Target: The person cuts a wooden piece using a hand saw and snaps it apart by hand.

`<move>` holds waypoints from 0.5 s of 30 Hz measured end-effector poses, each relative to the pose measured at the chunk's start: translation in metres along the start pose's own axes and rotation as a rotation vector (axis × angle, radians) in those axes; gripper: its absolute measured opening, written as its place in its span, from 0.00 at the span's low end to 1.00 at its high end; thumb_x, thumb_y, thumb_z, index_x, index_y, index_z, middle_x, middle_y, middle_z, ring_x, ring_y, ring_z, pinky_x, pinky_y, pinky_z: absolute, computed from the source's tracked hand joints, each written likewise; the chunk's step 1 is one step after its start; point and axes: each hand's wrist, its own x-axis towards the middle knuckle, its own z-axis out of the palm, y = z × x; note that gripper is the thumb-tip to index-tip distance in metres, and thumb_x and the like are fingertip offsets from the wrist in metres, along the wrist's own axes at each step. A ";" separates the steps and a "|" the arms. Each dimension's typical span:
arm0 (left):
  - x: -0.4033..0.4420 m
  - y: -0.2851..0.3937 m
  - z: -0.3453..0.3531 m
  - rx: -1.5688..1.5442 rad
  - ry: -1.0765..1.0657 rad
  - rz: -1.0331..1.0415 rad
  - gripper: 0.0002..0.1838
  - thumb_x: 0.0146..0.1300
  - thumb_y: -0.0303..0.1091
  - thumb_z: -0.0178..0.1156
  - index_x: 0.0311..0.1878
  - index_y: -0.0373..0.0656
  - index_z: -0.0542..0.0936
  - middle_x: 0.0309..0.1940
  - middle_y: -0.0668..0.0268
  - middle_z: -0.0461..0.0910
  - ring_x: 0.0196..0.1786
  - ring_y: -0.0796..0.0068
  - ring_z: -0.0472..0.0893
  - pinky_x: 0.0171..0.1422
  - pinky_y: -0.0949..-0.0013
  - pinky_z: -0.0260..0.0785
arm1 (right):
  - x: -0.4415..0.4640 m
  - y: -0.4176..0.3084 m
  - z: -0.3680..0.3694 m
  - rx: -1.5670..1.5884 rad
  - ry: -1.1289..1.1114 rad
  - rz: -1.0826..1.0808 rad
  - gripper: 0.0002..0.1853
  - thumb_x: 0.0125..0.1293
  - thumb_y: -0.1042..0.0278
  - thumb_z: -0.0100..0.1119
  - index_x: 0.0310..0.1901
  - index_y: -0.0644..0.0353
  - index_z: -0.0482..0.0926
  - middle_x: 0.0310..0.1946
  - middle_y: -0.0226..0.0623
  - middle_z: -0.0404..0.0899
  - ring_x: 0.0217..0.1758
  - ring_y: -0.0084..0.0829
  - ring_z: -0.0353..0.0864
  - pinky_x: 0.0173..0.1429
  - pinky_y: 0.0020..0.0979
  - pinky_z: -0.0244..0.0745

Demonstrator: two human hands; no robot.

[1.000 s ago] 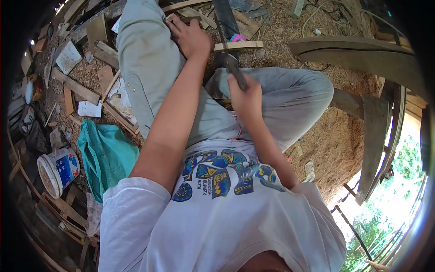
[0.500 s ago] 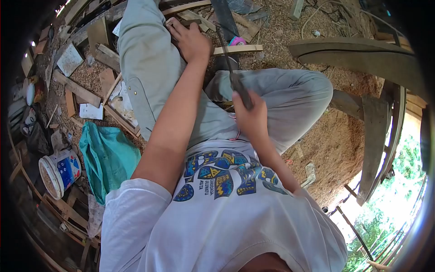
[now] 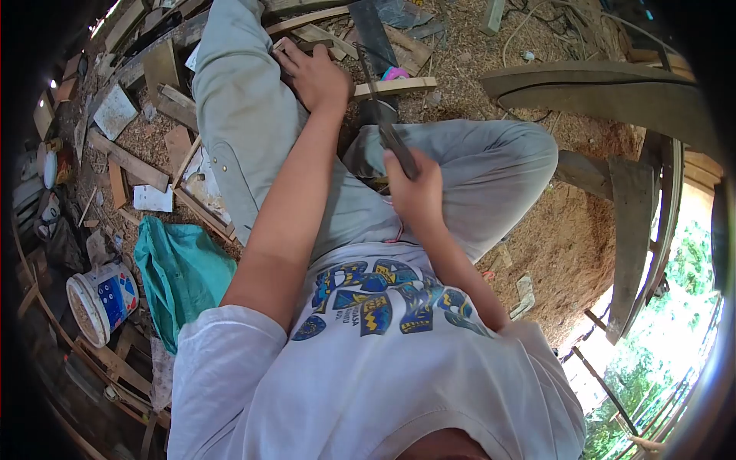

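My left hand (image 3: pixel 320 78) is beside my outstretched leg, its fingers bent over and pressing down. From under the heel of this hand a pale wooden strip (image 3: pixel 406 87) sticks out to the right; the part beneath the palm is hidden. My right hand (image 3: pixel 418 192) is wrapped round the dark handle of a long, thin-bladed tool (image 3: pixel 400 150). The blade points up and away, crossing in front of the strip, and is too blurred to tell its exact kind. A pink round object (image 3: pixel 395 73) lies just behind the strip.
Wood offcuts (image 3: pixel 130 159) and sawdust cover the ground. To the left are a green cloth (image 3: pixel 180 264) and a white bucket (image 3: pixel 90 307). A large curved board (image 3: pixel 590 92) juts in from the right. My bent knee (image 3: pixel 529 149) is beside the right hand.
The tool and my right hand have shifted slightly up and left. My left hand stays at about the same place by the strip; the whole view has moved a little.
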 end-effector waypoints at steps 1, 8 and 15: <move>0.000 -0.001 0.003 0.001 0.003 -0.003 0.13 0.62 0.27 0.67 0.50 0.43 0.87 0.84 0.40 0.54 0.87 0.31 0.50 0.74 0.39 0.73 | 0.009 -0.005 0.006 0.000 -0.004 -0.003 0.17 0.72 0.62 0.68 0.31 0.68 0.79 0.19 0.47 0.76 0.22 0.33 0.74 0.32 0.39 0.70; -0.001 0.002 -0.006 0.030 -0.032 0.001 0.14 0.63 0.29 0.67 0.52 0.43 0.86 0.84 0.42 0.55 0.87 0.33 0.50 0.75 0.42 0.73 | -0.023 -0.006 -0.021 -0.028 -0.054 0.063 0.17 0.72 0.63 0.67 0.30 0.68 0.78 0.18 0.42 0.71 0.25 0.25 0.70 0.32 0.37 0.68; -0.001 -0.001 -0.003 0.045 -0.026 0.001 0.14 0.62 0.30 0.69 0.52 0.43 0.87 0.83 0.43 0.55 0.87 0.33 0.50 0.75 0.43 0.73 | 0.007 -0.018 0.002 -0.003 -0.039 -0.032 0.19 0.74 0.59 0.66 0.32 0.67 0.80 0.18 0.36 0.72 0.25 0.23 0.72 0.32 0.37 0.69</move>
